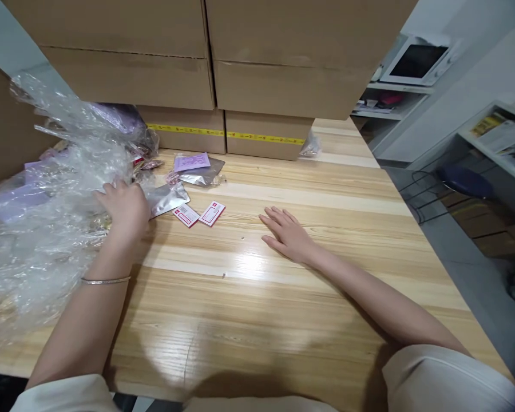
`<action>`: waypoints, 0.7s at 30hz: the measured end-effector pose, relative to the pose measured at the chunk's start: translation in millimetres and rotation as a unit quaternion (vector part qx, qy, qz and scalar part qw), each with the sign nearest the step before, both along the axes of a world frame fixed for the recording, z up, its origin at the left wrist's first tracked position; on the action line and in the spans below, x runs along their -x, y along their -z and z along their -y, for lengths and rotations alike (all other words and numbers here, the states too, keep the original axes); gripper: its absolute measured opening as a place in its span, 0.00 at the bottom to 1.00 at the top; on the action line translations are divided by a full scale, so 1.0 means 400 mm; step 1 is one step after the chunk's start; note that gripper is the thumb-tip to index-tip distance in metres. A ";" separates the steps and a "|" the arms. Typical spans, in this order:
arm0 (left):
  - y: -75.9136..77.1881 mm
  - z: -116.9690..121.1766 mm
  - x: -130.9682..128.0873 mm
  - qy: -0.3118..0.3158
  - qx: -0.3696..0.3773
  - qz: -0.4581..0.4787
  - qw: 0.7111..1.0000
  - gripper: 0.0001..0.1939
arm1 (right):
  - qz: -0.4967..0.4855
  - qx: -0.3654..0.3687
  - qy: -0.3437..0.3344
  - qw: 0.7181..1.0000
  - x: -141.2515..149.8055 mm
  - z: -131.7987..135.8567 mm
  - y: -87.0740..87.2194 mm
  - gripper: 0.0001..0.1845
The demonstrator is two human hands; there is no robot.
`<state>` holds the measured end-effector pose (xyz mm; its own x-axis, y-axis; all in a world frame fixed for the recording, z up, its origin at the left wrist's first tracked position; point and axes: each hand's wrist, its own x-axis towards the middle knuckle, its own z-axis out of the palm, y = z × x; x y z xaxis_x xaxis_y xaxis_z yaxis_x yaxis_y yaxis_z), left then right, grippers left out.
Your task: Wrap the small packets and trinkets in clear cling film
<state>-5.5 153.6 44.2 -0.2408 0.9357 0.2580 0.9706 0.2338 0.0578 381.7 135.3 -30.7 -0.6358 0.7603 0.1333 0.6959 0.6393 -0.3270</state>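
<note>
My left hand [125, 207] reaches into a heap of crinkled clear plastic bags [64, 189] on the left of the table. Its visible fingers are apart and touch the plastic; the fingertips are partly hidden. Just right of it lies a silver foil pouch [170, 198]. Beside that are two small white cards with red borders, one card [186, 215] touching the other card [212, 213]. Flat on the bare wood rests my right hand [289, 236], fingers spread, holding nothing. Farther back, a purple packet [191, 162] lies on another silver pouch [206, 174].
Large cardboard boxes [124, 74] stand stacked along the back of the wooden table [257, 320], the lower ones crossed by a yellow measuring tape [266, 138]. A small clear bag [311, 145] sits at their right end. Beyond the table's right edge are a microwave [418, 60] and a stool [466, 180].
</note>
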 end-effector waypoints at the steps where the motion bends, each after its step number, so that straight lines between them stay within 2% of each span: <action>1: -0.010 0.002 -0.026 -0.006 -0.044 -0.015 0.999 0.22 | -0.022 0.012 0.001 1.000 -0.003 -0.006 -0.001 0.32; 2: -0.022 0.008 -0.061 -0.015 -0.100 -0.022 0.995 0.20 | -0.055 0.029 0.004 0.998 -0.006 -0.013 -0.001 0.31; 3: -0.034 0.019 -0.105 0.004 -0.160 -0.020 0.987 0.18 | -0.102 0.053 0.012 0.993 -0.010 -0.020 0.000 0.29; 5: -0.055 0.053 -0.205 0.107 -0.223 0.023 0.969 0.13 | -0.226 0.118 0.044 0.966 -0.018 -0.035 0.004 0.27; 7: -0.068 0.100 -0.300 0.256 -0.200 0.150 0.934 0.13 | -0.343 0.191 0.071 0.917 -0.028 -0.050 0.006 0.28; 9: -0.077 0.149 -0.370 0.363 -0.138 0.312 0.867 0.14 | -0.404 0.248 0.063 0.878 -0.036 -0.061 0.000 0.35; 10: -0.081 0.170 -0.393 0.388 -0.099 0.395 0.827 0.14 | -0.413 0.267 0.044 0.870 -0.040 -0.062 -0.008 0.39; 12: -0.089 0.200 -0.419 0.380 -0.019 0.565 0.732 0.13 | -0.412 0.290 -0.001 0.864 -0.047 -0.054 -0.038 0.44; 15: -0.100 0.206 -0.426 0.284 0.073 0.767 0.570 0.13 | -0.398 0.353 -0.076 0.843 -0.053 -0.020 -0.104 0.47; 16: -0.101 0.199 -0.424 0.255 0.094 0.805 0.528 0.13 | -0.392 0.382 -0.104 0.830 -0.054 -0.005 -0.127 0.48; 18: -0.096 0.177 -0.417 0.212 0.121 0.844 0.477 0.13 | -0.362 0.423 -0.139 0.819 -0.054 0.024 -0.166 0.44; 19: -0.091 0.164 -0.412 0.194 0.118 0.857 0.462 0.13 | -0.343 0.427 -0.129 0.827 -0.052 0.038 -0.180 0.38; 21: -0.079 0.140 -0.399 0.159 0.086 0.879 0.442 0.16 | -0.314 0.396 -0.042 0.862 -0.044 0.060 -0.200 0.25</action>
<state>154.2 97.7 75.6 0.2234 0.9634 -0.1479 -0.5521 0.2501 0.7953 399.3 111.1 49.3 -0.6848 0.7255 -0.0680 0.1843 0.0822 -0.9794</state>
